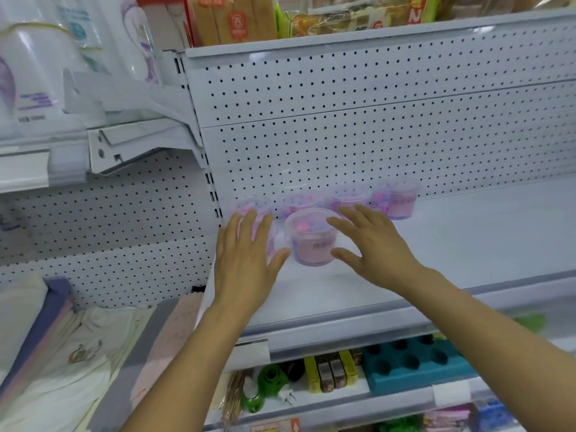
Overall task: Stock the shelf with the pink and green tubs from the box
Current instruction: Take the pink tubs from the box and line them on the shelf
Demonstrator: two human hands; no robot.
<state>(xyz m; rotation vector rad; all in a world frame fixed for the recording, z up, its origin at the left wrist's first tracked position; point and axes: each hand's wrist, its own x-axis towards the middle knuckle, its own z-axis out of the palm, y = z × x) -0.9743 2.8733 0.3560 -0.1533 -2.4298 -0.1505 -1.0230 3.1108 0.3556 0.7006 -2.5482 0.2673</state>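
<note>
Several pink tubs with clear lids stand at the left end of the white shelf (467, 244). One pink tub (311, 241) stands in front, between my hands. Behind it a row runs along the pegboard, ending with a pink tub (397, 199) on the right. My left hand (246, 257) is spread flat, fingers straight, in front of another pink tub (249, 207) that it partly hides. My right hand (374, 244) hovers with fingers extended, its thumb and fingertips near the front tub's right side. Neither hand grips anything. No green tub and no box are in view.
The shelf to the right of the tubs is bare. A perforated back panel (343, 120) rises behind. Above are bread packs (237, 20) and, to the left, white bottles (34, 73). Below sit a teal tray (411, 363), yellow packs and green items. Folded textiles (62, 353) lie lower left.
</note>
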